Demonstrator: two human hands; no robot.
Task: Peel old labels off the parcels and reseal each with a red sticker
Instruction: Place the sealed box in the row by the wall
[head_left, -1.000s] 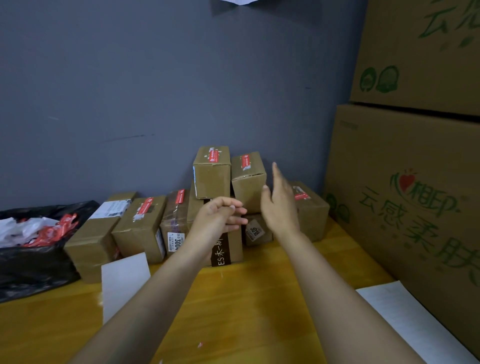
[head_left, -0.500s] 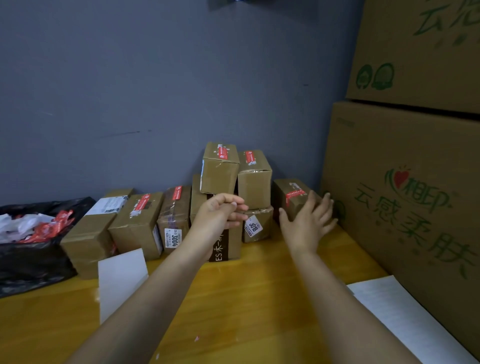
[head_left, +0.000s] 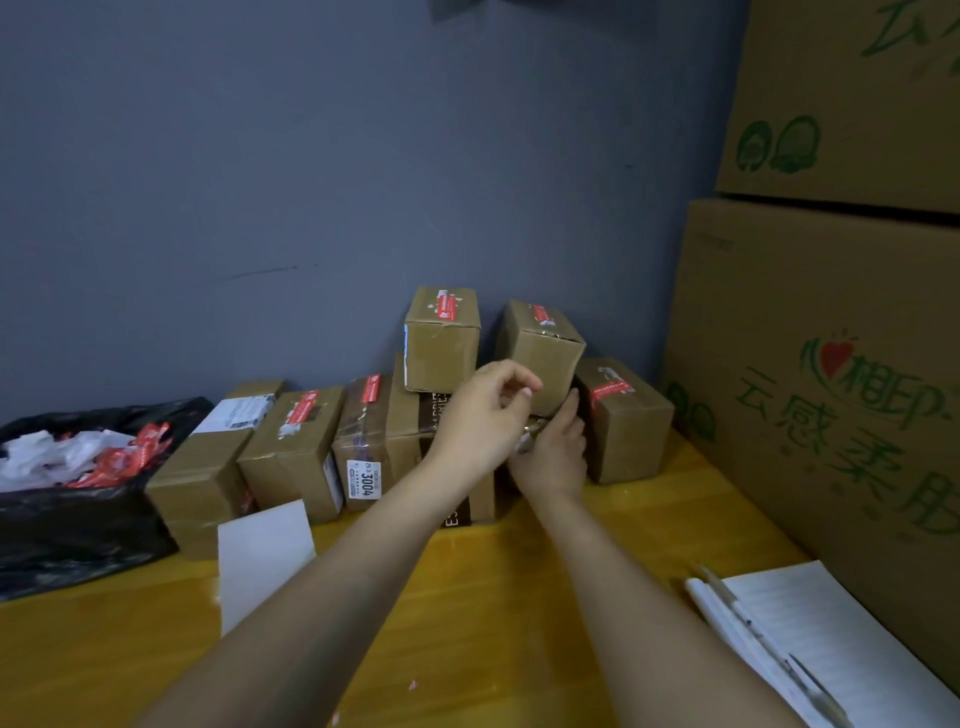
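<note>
Several small brown parcels stand against the grey wall, most with a red sticker on top. Two sit on top of the pile: an upright one (head_left: 441, 358) and a tilted one (head_left: 540, 353). My right hand (head_left: 553, 457) reaches under the tilted parcel and grips a small parcel (head_left: 531, 430) that is mostly hidden by both hands. My left hand (head_left: 483, 410) hovers in front of the pile, fingers loosely curled, holding nothing. Another stickered parcel (head_left: 631, 431) stands just right of my right hand. At the far left of the row, a parcel (head_left: 208, 467) carries a white label (head_left: 236, 413).
A black bag (head_left: 67, 525) with peeled white and red scraps lies at the left. A white backing sheet (head_left: 262, 556) stands on the yellow table (head_left: 493, 597). Large cartons (head_left: 831, 389) wall off the right side. Paper with pens (head_left: 810, 634) lies at the front right.
My right hand moved left from the rightmost parcel to the small parcel under the pile. The upper right parcel has tipped. My left hand rose slightly.
</note>
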